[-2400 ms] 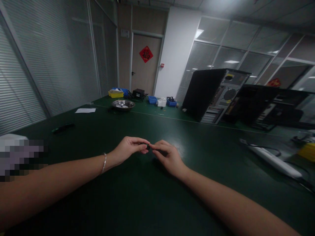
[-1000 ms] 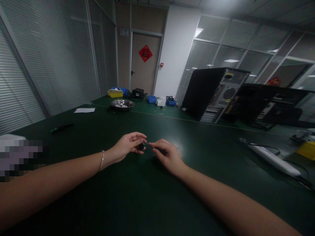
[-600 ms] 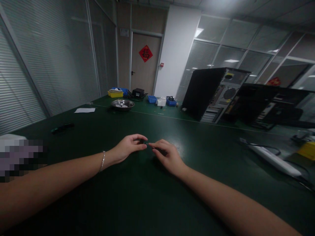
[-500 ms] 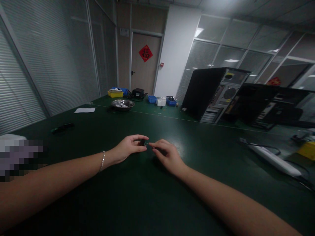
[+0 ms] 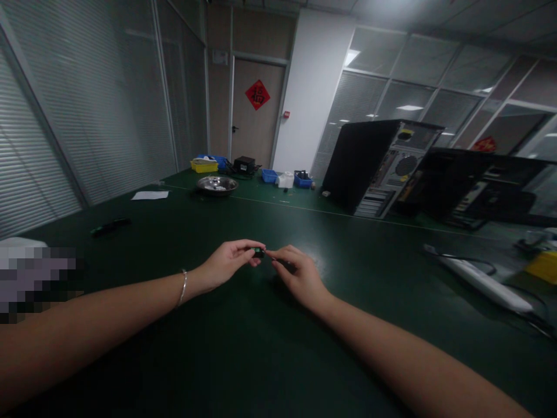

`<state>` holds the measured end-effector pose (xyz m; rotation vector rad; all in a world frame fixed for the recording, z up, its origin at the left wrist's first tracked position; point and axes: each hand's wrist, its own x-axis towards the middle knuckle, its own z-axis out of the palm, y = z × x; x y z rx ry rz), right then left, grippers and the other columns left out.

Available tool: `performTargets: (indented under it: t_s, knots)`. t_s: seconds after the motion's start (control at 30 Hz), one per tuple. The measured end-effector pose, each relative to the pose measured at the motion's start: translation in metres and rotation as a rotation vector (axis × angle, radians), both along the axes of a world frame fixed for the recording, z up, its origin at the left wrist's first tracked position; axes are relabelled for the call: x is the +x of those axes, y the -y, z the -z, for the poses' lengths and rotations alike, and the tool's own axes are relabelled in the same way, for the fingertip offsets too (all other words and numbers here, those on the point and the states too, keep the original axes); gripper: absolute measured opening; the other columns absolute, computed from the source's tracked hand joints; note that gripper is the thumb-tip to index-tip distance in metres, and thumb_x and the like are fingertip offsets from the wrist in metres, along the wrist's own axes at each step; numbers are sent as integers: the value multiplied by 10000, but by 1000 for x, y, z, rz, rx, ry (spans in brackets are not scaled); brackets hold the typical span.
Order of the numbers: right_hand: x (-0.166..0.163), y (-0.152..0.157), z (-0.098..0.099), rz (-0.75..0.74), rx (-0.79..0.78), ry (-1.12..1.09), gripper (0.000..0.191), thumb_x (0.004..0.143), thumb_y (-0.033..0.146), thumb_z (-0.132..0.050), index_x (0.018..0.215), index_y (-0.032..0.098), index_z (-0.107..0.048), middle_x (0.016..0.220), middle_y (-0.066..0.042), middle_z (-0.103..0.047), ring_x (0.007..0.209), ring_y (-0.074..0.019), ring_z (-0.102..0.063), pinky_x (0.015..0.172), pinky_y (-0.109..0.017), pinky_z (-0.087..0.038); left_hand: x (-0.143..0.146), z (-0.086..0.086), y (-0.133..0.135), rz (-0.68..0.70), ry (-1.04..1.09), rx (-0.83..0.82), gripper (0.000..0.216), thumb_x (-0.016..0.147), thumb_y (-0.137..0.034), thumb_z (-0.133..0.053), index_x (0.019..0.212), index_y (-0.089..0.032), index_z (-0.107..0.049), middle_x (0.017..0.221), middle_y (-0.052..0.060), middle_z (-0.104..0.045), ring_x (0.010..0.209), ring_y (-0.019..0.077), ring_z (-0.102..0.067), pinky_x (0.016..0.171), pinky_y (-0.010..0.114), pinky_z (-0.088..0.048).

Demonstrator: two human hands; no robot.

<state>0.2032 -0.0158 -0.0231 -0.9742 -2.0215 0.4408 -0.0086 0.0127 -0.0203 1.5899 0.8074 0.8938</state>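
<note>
Both my hands meet over the middle of a dark green table (image 5: 243, 360). My left hand (image 5: 226, 264), with a thin bracelet on the wrist, pinches a small dark part (image 5: 259, 252) between thumb and fingertips. My right hand (image 5: 296, 276) is closed in a pinch right beside that part, its fingertips touching or almost touching it. What the right fingers hold, if anything, is too small to make out.
A metal bowl (image 5: 216, 185), yellow bin (image 5: 204, 166) and blue bins (image 5: 269, 176) stand at the far edge, with white paper (image 5: 150, 195) and a dark tool (image 5: 111, 226) to the left. Open computer towers (image 5: 383, 168) are at right, a white power strip (image 5: 483, 284) nearer.
My left hand closed its fingers on the small part and turned it slightly toward my right fingertips. Both hands stayed in nearly the same spot.
</note>
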Motion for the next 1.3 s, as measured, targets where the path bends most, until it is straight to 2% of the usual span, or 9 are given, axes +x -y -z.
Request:
performTargets:
  t_s: [0.27, 0.67, 0.87, 1.0, 1.13, 1.3]
  knots:
    - [0, 1, -2, -58, -29, 18, 313, 868, 137, -546, 1140, 253, -650, 972, -54, -625, 882, -165, -600, 760, -297, -491, 0, -5, 2, 13, -47, 48, 295, 787, -203, -646, 1076, -146, -648, 944, 66, -681, 779, 160, -629, 782, 322, -503]
    - [-2, 4, -7, -104, -41, -48, 272, 873, 163, -557, 1107, 238, -670, 957, -61, -627, 880, -166, -606, 773, -305, -503, 1, -7, 3, 6, 0, -13, 261, 774, -165, -663, 1033, -134, -672, 936, 76, -707, 796, 165, -648, 804, 334, -506]
    - [-3, 3, -5, -68, -36, -55, 274, 871, 172, -559, 1109, 246, -671, 934, -58, -636, 866, -171, -601, 765, -309, -490, -1, -2, -1, -4, -8, 36, 234, 816, -202, -625, 1042, -143, -647, 934, 59, -676, 784, 154, -631, 789, 328, -503]
    - [-2, 6, -9, -9, -66, -53, 254, 874, 178, -554, 1092, 232, -673, 939, -58, -633, 840, -167, -592, 722, -295, -481, -4, -1, -2, 22, -126, 197, 199, 831, -228, -610, 1014, -175, -665, 992, 51, -622, 906, 183, -601, 831, 334, -480]
    - [-2, 7, -11, 0, -84, -32, 250, 877, 167, -550, 1088, 226, -670, 942, -53, -630, 823, -156, -584, 677, -270, -463, -6, -2, -2, 129, -351, 411, 190, 871, -278, -570, 1019, -231, -679, 989, 34, -602, 970, 198, -552, 863, 337, -434]
    - [-3, 5, -9, -2, -78, -24, 251, 879, 166, -548, 1093, 223, -666, 936, -50, -627, 812, -149, -577, 671, -262, -450, -4, -5, 2, 207, -505, 542, 204, 914, -292, -506, 1031, -263, -670, 996, 32, -611, 1027, 209, -496, 903, 340, -390]
